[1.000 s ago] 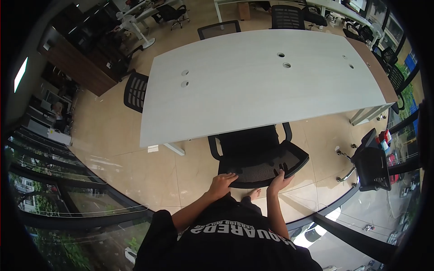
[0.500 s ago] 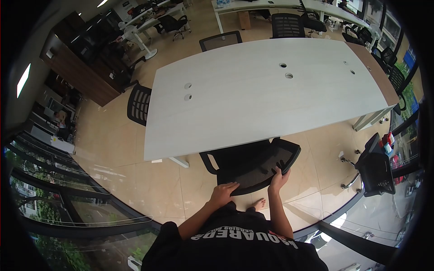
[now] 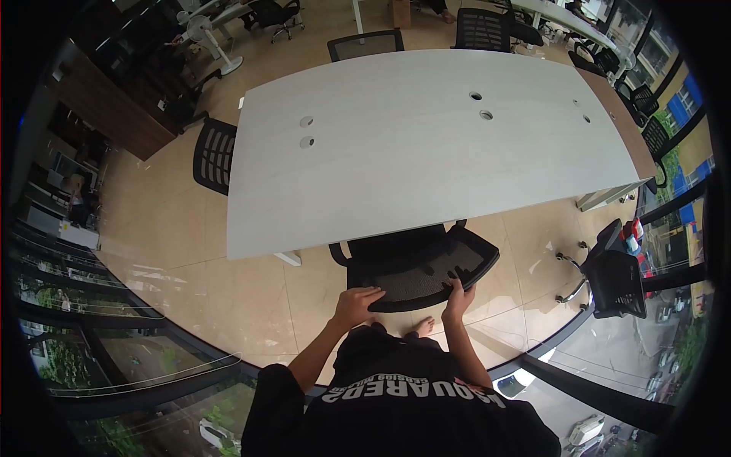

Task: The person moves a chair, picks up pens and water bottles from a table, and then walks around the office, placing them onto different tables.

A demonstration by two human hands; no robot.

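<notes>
A black mesh-backed office chair (image 3: 411,280) stands at the near long side of a large white table (image 3: 365,175), its front part tucked beneath the tabletop. My left hand (image 3: 356,307) holds the left part of the backrest's top edge, fingers laid over the rim. Further right along the same edge, my right hand (image 3: 458,299) grips the rim, with fingers on the mesh and the thumb on the near side. The chair's armrests show beside the table edge; its base is hidden.
Another black chair (image 3: 617,278), with red and white items beside it, stands to the right near the windows. A chair (image 3: 215,156) sits at the table's left end, and more line the far side. My bare feet (image 3: 424,327) are close behind the held chair.
My view has shifted, so the table appears higher and further left. Both hands remain on the backrest, which sits slightly straighter to the table edge. More of my feet shows.
</notes>
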